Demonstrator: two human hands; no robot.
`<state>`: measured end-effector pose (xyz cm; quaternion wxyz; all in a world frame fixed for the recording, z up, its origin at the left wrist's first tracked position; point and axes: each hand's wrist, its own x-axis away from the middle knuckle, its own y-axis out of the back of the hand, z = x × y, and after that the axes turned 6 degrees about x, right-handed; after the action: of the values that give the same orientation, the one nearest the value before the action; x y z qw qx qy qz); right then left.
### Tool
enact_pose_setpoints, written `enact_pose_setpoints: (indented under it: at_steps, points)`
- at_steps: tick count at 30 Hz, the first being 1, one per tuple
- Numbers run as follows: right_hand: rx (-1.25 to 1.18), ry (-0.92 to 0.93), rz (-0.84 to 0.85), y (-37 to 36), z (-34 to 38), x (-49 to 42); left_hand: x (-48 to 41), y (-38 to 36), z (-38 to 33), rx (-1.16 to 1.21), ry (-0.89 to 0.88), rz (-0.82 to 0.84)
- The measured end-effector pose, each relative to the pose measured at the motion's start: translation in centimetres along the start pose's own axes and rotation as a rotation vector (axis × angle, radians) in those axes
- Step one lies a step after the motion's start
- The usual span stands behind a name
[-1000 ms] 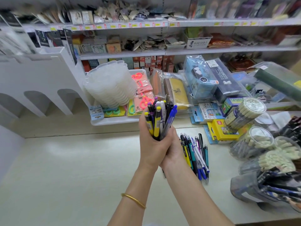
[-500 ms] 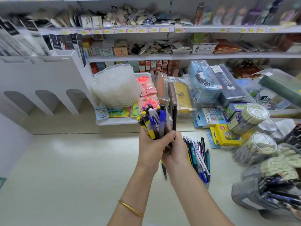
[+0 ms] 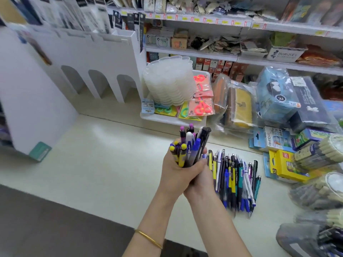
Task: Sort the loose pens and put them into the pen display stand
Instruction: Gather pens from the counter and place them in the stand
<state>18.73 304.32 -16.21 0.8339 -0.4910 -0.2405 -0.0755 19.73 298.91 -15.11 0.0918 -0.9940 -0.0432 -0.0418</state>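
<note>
While my left grip (image 3: 175,175) and right grip (image 3: 200,184) both clamp round a bundle of pens (image 3: 188,147), I see it upright above the desk (image 3: 92,164), button ends up; loose pens (image 3: 235,180) lie flat just right, lengthwise away from me.

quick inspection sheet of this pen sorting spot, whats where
surface: pale counter
job's things: pen bundle held upright; loose pens lying side by side on the counter to its right; white arched stand at rear left
clutter: yellow box and clear tubs at right; scissors tray behind
grippers: left hand and right hand both grip the pen bundle
cables: nothing seen
surroundings: stocked shop shelves behind
</note>
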Motion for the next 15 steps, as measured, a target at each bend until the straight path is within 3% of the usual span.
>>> enact_pose_setpoints:
  at_steps: [5,8,11,15]
  points:
    - [0.159,-0.143,-0.078,-0.6,-4.3,0.2,0.1,4.7,-0.8,0.012,-0.001,-0.179]
    - [0.542,-0.160,-0.098,-2.4,-7.0,1.0,0.5,8.6,-2.4,0.047,-0.021,-0.213]
    - [0.898,-0.079,-0.102,-5.8,-10.1,1.6,0.8,13.8,-4.2,0.221,0.002,-0.210]
    - [1.051,0.209,-0.051,-12.0,-15.4,1.9,1.7,22.8,-6.4,0.369,0.077,-0.150]
